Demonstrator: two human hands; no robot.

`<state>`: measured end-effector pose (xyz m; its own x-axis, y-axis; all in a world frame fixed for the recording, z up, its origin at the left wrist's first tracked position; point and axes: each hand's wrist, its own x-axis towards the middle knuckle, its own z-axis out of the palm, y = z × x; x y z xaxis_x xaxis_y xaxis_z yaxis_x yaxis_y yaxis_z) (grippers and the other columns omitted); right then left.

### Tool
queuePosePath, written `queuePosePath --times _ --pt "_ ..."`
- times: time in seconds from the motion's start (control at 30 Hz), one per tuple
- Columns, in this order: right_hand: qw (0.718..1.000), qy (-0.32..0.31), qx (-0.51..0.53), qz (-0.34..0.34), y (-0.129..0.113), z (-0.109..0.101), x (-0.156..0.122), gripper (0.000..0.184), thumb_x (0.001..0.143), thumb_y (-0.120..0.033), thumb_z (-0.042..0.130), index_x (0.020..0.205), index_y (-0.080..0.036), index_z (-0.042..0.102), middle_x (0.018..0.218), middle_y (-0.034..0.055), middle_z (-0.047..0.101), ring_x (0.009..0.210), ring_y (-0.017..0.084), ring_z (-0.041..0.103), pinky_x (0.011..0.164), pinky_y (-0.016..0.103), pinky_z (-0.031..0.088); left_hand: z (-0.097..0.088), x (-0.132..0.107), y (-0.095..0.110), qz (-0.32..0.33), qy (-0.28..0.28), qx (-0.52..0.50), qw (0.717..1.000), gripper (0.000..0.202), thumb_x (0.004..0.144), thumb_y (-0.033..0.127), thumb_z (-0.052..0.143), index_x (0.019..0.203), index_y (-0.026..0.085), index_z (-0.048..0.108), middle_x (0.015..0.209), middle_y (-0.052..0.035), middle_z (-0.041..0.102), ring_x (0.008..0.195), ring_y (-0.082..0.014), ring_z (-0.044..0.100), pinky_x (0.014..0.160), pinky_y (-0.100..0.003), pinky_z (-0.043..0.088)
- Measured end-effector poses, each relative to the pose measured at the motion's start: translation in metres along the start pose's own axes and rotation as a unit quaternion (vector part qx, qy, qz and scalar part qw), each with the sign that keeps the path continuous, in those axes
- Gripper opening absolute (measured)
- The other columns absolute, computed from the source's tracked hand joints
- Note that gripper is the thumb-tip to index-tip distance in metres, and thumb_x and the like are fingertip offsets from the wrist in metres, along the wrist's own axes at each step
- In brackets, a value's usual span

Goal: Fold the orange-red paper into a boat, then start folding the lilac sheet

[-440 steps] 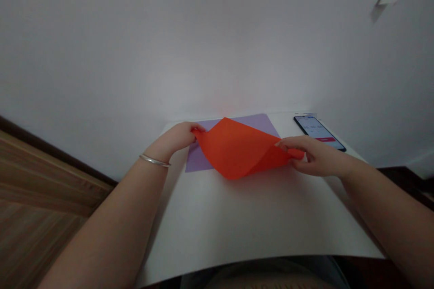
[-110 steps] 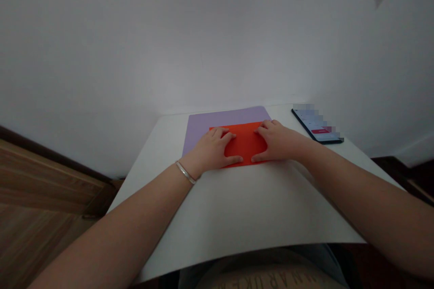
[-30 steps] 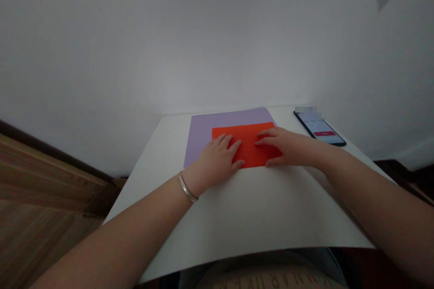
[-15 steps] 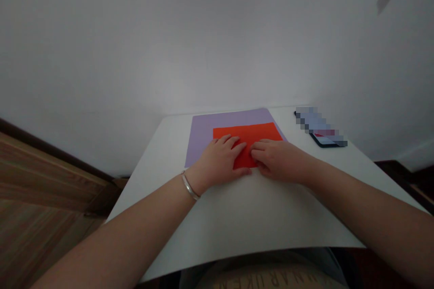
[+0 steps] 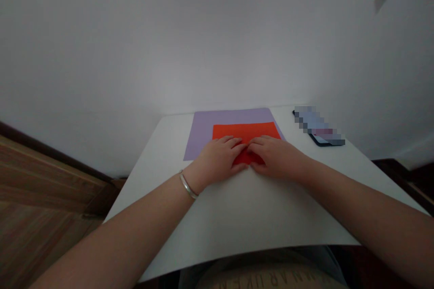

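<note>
A folded orange-red paper sheet [image 5: 247,130] lies flat on a lilac paper sheet [image 5: 217,122], near that sheet's far right side. My left hand [image 5: 217,159] and my right hand [image 5: 274,156] both rest palm down on the paper's near half. Their fingertips almost meet at its middle, hiding most of the near edge. Neither hand lifts the paper. A silver bangle [image 5: 188,186] circles my left wrist.
A phone [image 5: 320,128], its screen pixelated, lies to the right of the lilac sheet on the white table top [image 5: 257,216]. Wooden surface [image 5: 34,230] shows below left, and a white wall rises behind the table.
My hands have slid toward each other along the orange-red paper, and their fingertips now nearly touch. The paper itself stays in place on the lilac sheet.
</note>
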<state>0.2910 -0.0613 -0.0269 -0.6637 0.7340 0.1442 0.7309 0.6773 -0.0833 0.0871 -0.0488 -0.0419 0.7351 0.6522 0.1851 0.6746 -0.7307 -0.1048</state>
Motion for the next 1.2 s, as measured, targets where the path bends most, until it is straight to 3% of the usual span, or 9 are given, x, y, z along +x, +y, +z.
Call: queuePosePath --times 0.13,0.37,0.57,0.7,0.93,1.2 --pt "1.000 0.008 -0.013 0.006 -0.005 0.002 0.000 0.030 0.085 -0.025 0.051 0.109 -0.013 0.065 0.109 0.0128 0.067 0.102 0.026 0.061 0.089 0.037 0.047 0.002 0.002 -0.001 0.001 0.011 0.007 1.000 0.045 0.096 0.045 0.041 0.130 0.017 0.054 0.131 -0.0118 0.060 0.119 -0.0257 0.056 0.100 -0.040 0.046" --pt "0.999 0.011 -0.028 -0.019 -0.007 0.000 0.001 0.025 0.089 -0.019 0.046 0.102 -0.013 0.067 0.101 0.0120 0.070 0.092 0.023 0.064 0.082 0.033 0.047 -0.001 0.001 0.001 0.016 0.034 0.007 0.999 0.048 0.093 0.051 0.046 0.122 0.015 0.058 0.125 -0.0117 0.063 0.113 -0.0279 0.059 0.092 -0.042 0.050" --pt "0.997 0.049 -0.044 -0.029 -0.003 0.001 0.001 0.023 0.089 -0.017 0.044 0.097 -0.014 0.065 0.096 0.0101 0.069 0.087 0.021 0.062 0.077 0.032 0.044 -0.006 0.003 0.005 0.029 0.036 0.026 0.999 0.030 0.098 0.031 0.043 0.097 0.016 0.068 0.095 -0.0071 0.073 0.085 -0.0208 0.069 0.070 -0.033 0.052" --pt "0.994 0.095 -0.059 -0.016 -0.007 -0.002 0.000 0.022 0.089 -0.020 0.044 0.093 -0.016 0.064 0.089 0.0082 0.068 0.080 0.020 0.060 0.066 0.030 0.038 -0.008 0.002 0.008 0.045 0.081 0.061 0.994 0.023 0.095 0.026 0.048 0.087 0.016 0.068 0.079 -0.0042 0.072 0.068 -0.0188 0.067 0.056 -0.030 0.046" --pt "0.984 0.162 -0.074 -0.014 -0.009 -0.001 -0.001 0.019 0.087 -0.020 0.046 0.086 -0.019 0.065 0.082 0.0059 0.066 0.074 0.017 0.055 0.063 0.030 0.033 -0.012 0.002 0.009 0.059 0.147 0.094 0.983 0.019 0.092 0.023 0.051 0.080 0.017 0.064 0.072 -0.0014 0.069 0.065 -0.0170 0.064 0.057 -0.031 0.043" --pt "0.981 0.177 -0.069 0.029 0.001 -0.005 -0.002 0.011 0.080 -0.019 0.050 0.074 -0.020 0.059 0.078 0.0015 0.064 0.069 0.014 0.053 0.056 0.029 0.026 -0.013 -0.003 0.005 0.028 0.148 0.084 0.985 0.021 0.091 0.025 0.052 0.081 0.017 0.068 0.073 -0.0026 0.070 0.066 -0.0159 0.064 0.058 -0.028 0.041"
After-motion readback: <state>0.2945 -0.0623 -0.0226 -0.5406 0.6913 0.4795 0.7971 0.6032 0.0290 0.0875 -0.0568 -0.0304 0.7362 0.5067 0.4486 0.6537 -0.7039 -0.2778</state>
